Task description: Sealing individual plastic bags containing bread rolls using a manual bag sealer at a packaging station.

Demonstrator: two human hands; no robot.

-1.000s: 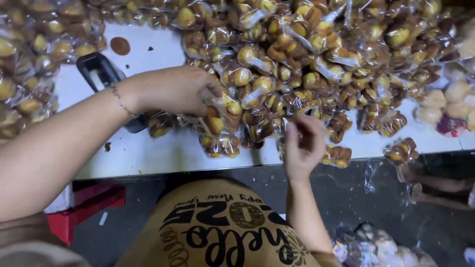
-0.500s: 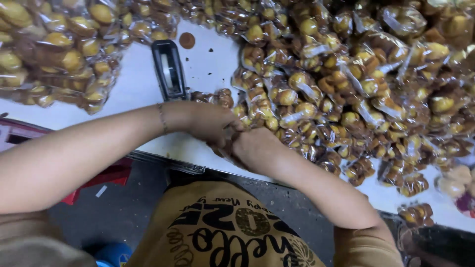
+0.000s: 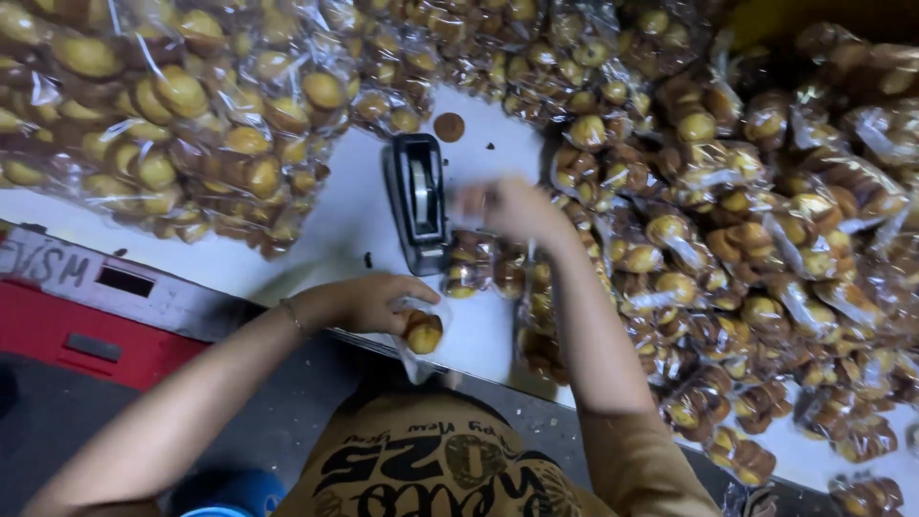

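Note:
My left hand (image 3: 375, 303) grips a small clear bag of round golden buns (image 3: 419, 332) at the near edge of the white table (image 3: 340, 206). My right hand (image 3: 504, 210) is raised beside a black tape dispenser (image 3: 418, 200), fingers pinched; it is blurred, and whether it holds tape I cannot tell. Small bagged buns (image 3: 483, 271) lie just under that hand.
A large heap of bagged buns (image 3: 766, 230) fills the table's right side. Bigger bags of buns (image 3: 172, 115) are stacked at the left. A red crate (image 3: 86, 330) stands below the table's left edge. A loose brown bun (image 3: 448, 126) lies beyond the dispenser.
My hands, together over a bag half a second ago, have separated. The right hand went up to the tape dispenser; the left stays at the table edge with the bag.

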